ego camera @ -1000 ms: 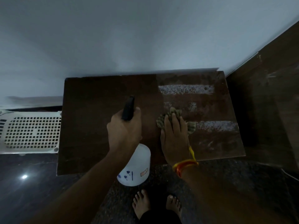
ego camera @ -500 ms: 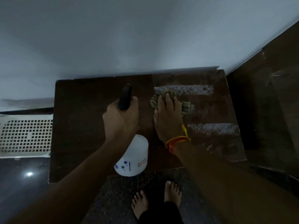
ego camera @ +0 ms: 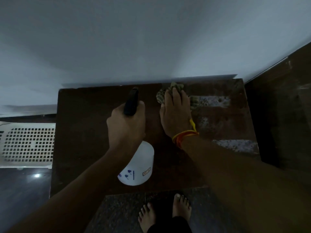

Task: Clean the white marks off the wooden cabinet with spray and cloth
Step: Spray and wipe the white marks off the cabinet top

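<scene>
Wooden cabinet [ego camera: 94, 132] top carries white marks [ego camera: 212, 100] along its right side. Right hand [ego camera: 175, 113] presses a green cloth [ego camera: 175, 87] flat, fingers extended, near the rear edge. Left hand [ego camera: 127, 125] grips the white spray bottle [ego camera: 139, 167] by its black head.

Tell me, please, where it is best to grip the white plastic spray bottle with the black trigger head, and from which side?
Grip the neck just under the black trigger head, coming from above and behind, as the left hand does. The white plastic spray bottle widens below, too broad for one hand, probably.
</scene>
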{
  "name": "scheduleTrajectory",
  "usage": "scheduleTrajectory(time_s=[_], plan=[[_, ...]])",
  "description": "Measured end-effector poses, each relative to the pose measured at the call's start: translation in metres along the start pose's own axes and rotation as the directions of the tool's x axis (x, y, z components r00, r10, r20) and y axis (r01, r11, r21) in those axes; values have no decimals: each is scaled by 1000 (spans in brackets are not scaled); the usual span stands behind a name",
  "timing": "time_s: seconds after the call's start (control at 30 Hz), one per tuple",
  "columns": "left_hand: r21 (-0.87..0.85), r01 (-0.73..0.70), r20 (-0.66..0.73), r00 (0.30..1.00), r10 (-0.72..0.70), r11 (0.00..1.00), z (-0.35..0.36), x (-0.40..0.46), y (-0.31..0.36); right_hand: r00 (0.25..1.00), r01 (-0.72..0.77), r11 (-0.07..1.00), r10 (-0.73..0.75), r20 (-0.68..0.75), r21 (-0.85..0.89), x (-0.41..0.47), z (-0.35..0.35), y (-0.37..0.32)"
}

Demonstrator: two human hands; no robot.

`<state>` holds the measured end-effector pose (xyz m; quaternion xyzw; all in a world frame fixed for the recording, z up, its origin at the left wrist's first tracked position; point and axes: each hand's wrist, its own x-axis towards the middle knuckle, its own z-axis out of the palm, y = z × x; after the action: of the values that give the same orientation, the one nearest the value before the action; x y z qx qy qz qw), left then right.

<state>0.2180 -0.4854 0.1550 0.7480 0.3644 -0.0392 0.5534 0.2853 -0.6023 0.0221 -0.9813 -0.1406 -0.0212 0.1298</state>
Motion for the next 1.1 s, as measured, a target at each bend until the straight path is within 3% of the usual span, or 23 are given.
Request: scheduleTrajectory(time_s=[0.13,0.27,0.5,0.67,0.83,1.1], plan=[[-2,17,-5,1000,-17,1000,-3,4,6,1000,13,1000,-14,-16,-18,-10,-4,1],[-15,16,-11,1000,-16,1000,-5,6,11,997,26,999,-24,75,-29,-32,-9,-1],[-15,16,-41,999,-17,1000,0,13,11,998,-4,1000,3,57,21,36,3,-5],[-19,45,-24,999,-45,999,9,7,11,998,17,1000,-18,55,20,33,-3,-4],[-22,56,-31,998,-57,998,13,5,12,986,31,990,-9,165,-135,46,-2,36],[-47,41,-29,999,-42,998,13,-2,10,979,2,993,22,201,-122,50,-1,55]])
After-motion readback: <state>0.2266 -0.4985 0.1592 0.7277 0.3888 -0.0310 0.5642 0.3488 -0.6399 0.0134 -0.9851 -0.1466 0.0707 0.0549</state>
